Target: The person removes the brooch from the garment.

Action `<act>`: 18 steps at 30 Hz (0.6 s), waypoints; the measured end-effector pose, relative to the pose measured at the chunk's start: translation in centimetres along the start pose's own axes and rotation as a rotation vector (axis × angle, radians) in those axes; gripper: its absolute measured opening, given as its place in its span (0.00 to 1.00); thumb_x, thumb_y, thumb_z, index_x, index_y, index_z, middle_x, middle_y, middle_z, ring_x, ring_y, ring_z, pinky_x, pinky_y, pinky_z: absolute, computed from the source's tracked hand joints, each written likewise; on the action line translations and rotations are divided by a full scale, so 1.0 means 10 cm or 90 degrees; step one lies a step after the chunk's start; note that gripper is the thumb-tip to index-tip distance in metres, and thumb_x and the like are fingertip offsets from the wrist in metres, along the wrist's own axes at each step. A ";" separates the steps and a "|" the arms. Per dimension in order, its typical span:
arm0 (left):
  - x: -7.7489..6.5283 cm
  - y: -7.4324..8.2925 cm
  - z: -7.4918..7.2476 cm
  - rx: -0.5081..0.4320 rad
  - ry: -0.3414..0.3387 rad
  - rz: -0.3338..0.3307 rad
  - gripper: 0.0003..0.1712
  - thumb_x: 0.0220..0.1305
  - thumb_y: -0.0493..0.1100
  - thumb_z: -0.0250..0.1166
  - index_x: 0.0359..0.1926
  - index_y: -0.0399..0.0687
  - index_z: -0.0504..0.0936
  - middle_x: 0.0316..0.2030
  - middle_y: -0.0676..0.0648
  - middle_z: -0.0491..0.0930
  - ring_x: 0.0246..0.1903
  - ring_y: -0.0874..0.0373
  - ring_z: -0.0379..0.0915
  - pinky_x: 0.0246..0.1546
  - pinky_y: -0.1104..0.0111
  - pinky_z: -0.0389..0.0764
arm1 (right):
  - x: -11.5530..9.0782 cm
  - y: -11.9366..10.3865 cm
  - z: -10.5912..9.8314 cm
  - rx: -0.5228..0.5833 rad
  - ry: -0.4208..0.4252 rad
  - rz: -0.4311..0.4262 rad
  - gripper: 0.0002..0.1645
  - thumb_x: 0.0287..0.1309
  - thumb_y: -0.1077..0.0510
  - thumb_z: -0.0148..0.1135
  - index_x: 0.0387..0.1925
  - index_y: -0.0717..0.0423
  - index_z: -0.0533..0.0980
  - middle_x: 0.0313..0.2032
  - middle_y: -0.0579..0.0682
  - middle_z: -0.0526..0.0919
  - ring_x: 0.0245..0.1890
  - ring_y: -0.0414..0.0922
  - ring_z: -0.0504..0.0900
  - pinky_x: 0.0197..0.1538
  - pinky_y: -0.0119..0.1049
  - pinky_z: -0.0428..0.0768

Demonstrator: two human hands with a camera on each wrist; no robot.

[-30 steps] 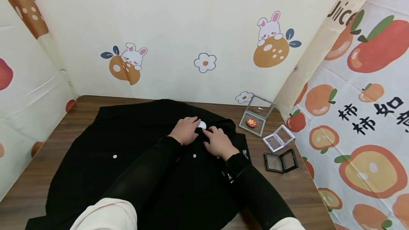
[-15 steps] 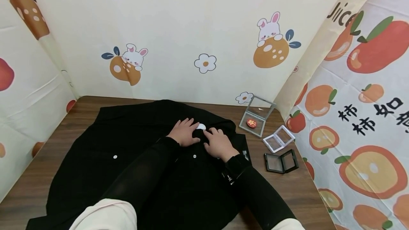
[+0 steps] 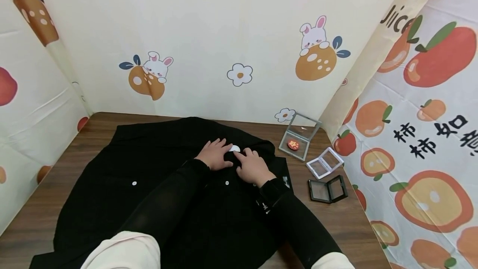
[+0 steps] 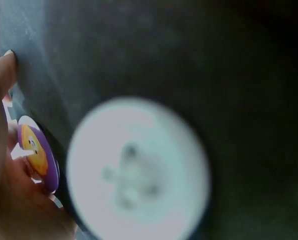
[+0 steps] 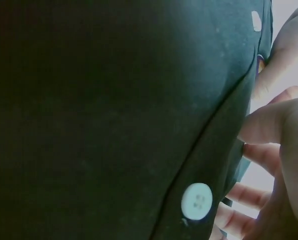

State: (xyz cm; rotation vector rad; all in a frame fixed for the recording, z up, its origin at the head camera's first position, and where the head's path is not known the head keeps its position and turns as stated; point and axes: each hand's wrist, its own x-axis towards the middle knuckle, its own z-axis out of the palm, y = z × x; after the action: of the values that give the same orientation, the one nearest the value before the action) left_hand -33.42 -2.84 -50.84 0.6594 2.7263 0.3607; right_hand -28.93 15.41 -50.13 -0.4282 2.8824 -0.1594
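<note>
A black shirt [image 3: 164, 152] with white buttons lies spread over the table. My left hand [image 3: 215, 155] rests on it, fingertips beside a small round badge [image 3: 234, 148] that looks white from above. In the left wrist view the badge [image 4: 36, 155] shows a purple rim and an orange cartoon print, close to the hand. From the other side, my right hand [image 3: 254, 167] touches the shirt, its index fingertip right at the badge. Seen in the right wrist view, the right hand's thumb and spread fingers [image 5: 261, 157] lie along the cloth. A shirt button [image 4: 139, 172] fills the middle of the left wrist view.
To the right of the shirt are three opened square cases: a grey one [image 3: 290, 147] with a red flower badge [image 3: 293, 145] inside, a white one [image 3: 325, 163] and a black one [image 3: 328, 190]. Printed fabric [image 3: 209, 32] encloses the wooden table [image 3: 358, 235].
Less of the badge's white face shows than a second ago. My left hand has shifted slightly left, with its thumb farther from the badge. My right hand has moved slightly left.
</note>
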 end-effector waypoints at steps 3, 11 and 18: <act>0.01 -0.02 0.02 -0.004 -0.002 0.002 0.44 0.71 0.64 0.63 0.80 0.57 0.60 0.80 0.43 0.51 0.79 0.44 0.42 0.76 0.45 0.44 | 0.01 0.00 0.00 0.003 -0.006 0.004 0.35 0.73 0.49 0.55 0.78 0.42 0.64 0.71 0.58 0.64 0.63 0.57 0.68 0.62 0.54 0.72; 0.02 -0.03 0.05 -0.010 0.007 0.006 0.44 0.71 0.65 0.63 0.80 0.57 0.61 0.80 0.43 0.52 0.79 0.44 0.42 0.76 0.45 0.43 | 0.00 -0.02 -0.05 0.004 -0.008 0.010 0.34 0.73 0.48 0.56 0.77 0.40 0.65 0.70 0.56 0.65 0.60 0.54 0.69 0.59 0.51 0.74; 0.04 -0.05 0.06 0.009 0.009 -0.002 0.44 0.71 0.65 0.62 0.81 0.59 0.59 0.80 0.45 0.50 0.79 0.45 0.41 0.76 0.46 0.43 | 0.02 -0.01 -0.07 -0.003 -0.016 0.005 0.34 0.73 0.48 0.58 0.77 0.39 0.65 0.69 0.57 0.66 0.59 0.55 0.71 0.57 0.52 0.76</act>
State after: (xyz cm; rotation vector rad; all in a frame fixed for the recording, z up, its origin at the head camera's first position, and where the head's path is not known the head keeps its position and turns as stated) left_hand -33.70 -2.96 -51.66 0.6593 2.7450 0.3473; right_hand -29.28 15.27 -49.52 -0.4172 2.8601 -0.1441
